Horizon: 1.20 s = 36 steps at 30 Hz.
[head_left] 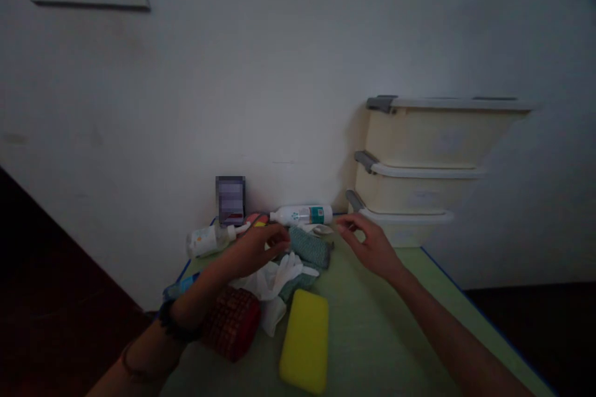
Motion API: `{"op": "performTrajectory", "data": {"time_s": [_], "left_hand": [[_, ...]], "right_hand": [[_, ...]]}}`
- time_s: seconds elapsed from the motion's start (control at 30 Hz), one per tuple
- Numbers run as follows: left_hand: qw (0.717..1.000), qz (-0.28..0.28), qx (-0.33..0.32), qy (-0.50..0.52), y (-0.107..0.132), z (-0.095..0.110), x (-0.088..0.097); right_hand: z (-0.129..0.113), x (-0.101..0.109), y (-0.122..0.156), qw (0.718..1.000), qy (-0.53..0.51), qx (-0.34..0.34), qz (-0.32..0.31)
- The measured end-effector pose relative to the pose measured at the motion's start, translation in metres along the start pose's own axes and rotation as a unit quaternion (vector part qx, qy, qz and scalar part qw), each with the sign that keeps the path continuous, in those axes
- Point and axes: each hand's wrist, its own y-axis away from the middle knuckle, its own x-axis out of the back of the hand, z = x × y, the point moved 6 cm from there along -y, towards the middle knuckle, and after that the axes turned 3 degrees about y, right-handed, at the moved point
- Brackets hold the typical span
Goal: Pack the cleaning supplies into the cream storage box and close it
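My left hand (266, 242) hovers over the pile with its fingers bent and the thumb apart from them; nothing shows in its grasp. Nearest to it are a folded teal cloth (311, 248) and white gloves (291, 267) lying crumpled on the heap. My right hand (365, 242) is raised at the right of the cloth, fingers curved and a gap between thumb and forefinger, with nothing in it. Just beyond it a white bottle (300, 215) with a green label lies on its side. A yellow sponge block (305, 341) rests in front of the gloves.
A red patterned pouch (230, 322) lies under my left forearm. To the left are a clear pump bottle (209, 240) on its side and a blue item (181, 285). A blurred-out screen (231, 198) leans on the wall. Stacked cream bins (419, 192) stand at the right.
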Motion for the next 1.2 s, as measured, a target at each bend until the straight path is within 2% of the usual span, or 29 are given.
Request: {"op": "performTrajectory", "data": {"time_s": [0.1,0.23,0.43,0.53,0.67,0.73,0.83,0.93,1.0,1.1,1.2], "left_hand": [[0.998,0.050,-0.024,0.029,-0.029,0.011,0.015],[0.986,0.127,-0.073,0.076,-0.085,0.045,0.030],[0.960,0.221,-0.137,0.108,-0.161,0.102,0.026],[0.945,0.260,-0.162,0.116,-0.183,0.125,0.026],[0.920,0.307,-0.191,0.154,-0.199,0.146,0.030],[0.909,0.312,-0.187,0.202,-0.206,0.151,0.031],[0.881,0.297,-0.143,0.340,-0.217,0.149,0.030],[0.848,0.261,-0.095,0.451,-0.228,0.142,0.023],[0.842,0.236,-0.082,0.478,-0.233,0.140,0.018],[0.830,0.208,-0.076,0.512,-0.237,0.140,0.014],[0.817,0.196,-0.076,0.537,-0.233,0.143,0.018]], "right_hand": [[-0.004,0.047,-0.018,0.998,0.031,-0.001,0.047],[0.000,0.105,-0.041,0.991,0.065,-0.006,0.117],[0.020,0.175,-0.057,0.968,0.104,-0.016,0.226],[0.029,0.208,-0.056,0.945,0.112,-0.029,0.307],[0.043,0.243,-0.057,0.912,0.093,-0.061,0.395],[0.053,0.255,-0.062,0.902,0.069,-0.084,0.418],[0.073,0.266,-0.070,0.893,0.012,-0.131,0.431],[0.094,0.264,-0.081,0.899,-0.075,-0.180,0.393],[0.103,0.256,-0.087,0.906,-0.133,-0.201,0.347],[0.106,0.245,-0.094,0.911,-0.191,-0.210,0.299],[0.093,0.241,-0.102,0.914,-0.234,-0.178,0.279]]}}
